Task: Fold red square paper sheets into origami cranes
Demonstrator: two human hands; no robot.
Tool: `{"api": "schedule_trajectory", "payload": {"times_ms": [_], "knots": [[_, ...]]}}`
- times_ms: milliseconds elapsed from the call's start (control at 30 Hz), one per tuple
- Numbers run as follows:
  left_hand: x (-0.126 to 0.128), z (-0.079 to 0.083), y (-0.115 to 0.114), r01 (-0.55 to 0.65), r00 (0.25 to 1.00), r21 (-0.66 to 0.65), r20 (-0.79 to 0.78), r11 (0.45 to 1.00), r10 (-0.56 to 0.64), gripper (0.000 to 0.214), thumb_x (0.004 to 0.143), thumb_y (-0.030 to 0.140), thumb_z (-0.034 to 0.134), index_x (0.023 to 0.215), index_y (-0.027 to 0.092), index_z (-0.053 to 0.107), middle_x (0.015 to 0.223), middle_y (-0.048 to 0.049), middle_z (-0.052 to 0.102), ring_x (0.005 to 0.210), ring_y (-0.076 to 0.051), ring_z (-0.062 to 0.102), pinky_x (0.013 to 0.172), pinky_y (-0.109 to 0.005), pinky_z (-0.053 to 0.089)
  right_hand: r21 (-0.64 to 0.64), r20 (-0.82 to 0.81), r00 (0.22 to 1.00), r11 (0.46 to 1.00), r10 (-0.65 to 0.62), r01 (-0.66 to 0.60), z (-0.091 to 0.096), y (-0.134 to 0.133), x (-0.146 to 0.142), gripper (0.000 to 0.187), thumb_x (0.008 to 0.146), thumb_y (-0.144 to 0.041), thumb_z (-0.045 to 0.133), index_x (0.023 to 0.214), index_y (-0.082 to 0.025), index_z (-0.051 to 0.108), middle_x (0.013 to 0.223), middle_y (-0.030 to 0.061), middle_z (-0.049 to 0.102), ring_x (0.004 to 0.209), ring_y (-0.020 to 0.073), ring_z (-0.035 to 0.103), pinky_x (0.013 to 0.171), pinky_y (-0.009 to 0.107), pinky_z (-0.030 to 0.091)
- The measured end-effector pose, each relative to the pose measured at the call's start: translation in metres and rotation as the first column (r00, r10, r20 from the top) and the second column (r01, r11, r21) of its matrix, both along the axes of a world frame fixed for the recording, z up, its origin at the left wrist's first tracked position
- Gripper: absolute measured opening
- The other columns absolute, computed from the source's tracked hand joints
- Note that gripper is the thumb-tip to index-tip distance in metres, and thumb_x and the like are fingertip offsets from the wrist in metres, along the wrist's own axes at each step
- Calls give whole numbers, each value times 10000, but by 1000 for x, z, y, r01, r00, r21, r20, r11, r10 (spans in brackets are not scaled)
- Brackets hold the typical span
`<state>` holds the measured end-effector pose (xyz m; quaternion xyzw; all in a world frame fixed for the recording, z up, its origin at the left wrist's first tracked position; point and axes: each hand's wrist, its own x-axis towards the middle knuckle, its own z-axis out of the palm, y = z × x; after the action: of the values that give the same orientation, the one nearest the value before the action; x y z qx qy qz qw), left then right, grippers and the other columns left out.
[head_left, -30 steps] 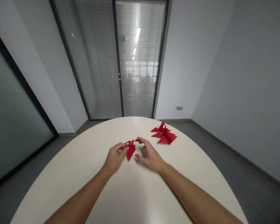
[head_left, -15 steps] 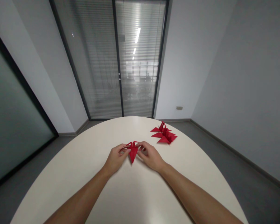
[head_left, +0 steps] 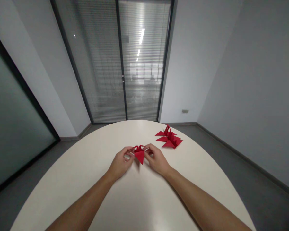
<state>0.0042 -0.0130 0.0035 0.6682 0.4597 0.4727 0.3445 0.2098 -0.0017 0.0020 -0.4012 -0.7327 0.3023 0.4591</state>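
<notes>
A red folded-paper crane (head_left: 139, 155) is held between my two hands, over the middle of the white table. One triangular flap points down toward me, and two thin folded points stick out sideways at its top. My left hand (head_left: 121, 163) pinches its left side with thumb and fingers. On the other side, my right hand (head_left: 156, 159) has its fingers closed at the right point and edge. The fingertips partly cover the paper's edges.
Several red paper cranes (head_left: 170, 138) sit bunched together beyond my right hand, near the far right edge of the round white table (head_left: 86, 179). Behind it are a glass door with blinds (head_left: 144, 80) and grey walls.
The flap facing me has swung up and to the right, and it looks shorter and wider now. Both hands keep their hold, with the right hand slightly higher. The other cranes have not moved.
</notes>
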Motion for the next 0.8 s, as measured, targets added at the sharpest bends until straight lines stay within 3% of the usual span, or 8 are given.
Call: {"api": "schedule_trajectory", "payload": {"times_ms": [267,400,600,800], "knots": [[-1,-2,4,39,998,-29,48,999,-38,285,823,338,648,1055,177,681,1043,-84,728,923,-216,671,739,-300,531,28,-24,998,998,60,-59,-1,1,0,138,898,-264,623,1025,-210,617,997,42,670,850,173,658,755,307,518],[0,-1,2,66,998,-17,24,998,-66,208,851,331,617,977,179,681,980,-61,728,878,-201,662,719,-283,518,38,-38,994,994,101,-100,3,0,0,183,896,-247,629,1077,-221,644,1098,59,660,968,190,661,801,315,531],[0,1,1,72,997,-13,-28,997,-73,191,883,343,577,933,177,657,926,-44,718,816,-179,641,727,-271,491,21,-51,993,994,109,-108,4,-1,0,232,896,-255,634,1127,-233,628,1156,66,650,987,190,665,813,324,539],[-1,-3,4,60,998,-15,29,998,-59,214,910,364,534,971,176,617,916,-43,695,823,-179,627,741,-274,474,-4,-51,998,1000,28,-28,-1,-1,-1,493,811,-261,732,1251,-235,513,1210,83,635,955,182,643,888,366,512]]}}
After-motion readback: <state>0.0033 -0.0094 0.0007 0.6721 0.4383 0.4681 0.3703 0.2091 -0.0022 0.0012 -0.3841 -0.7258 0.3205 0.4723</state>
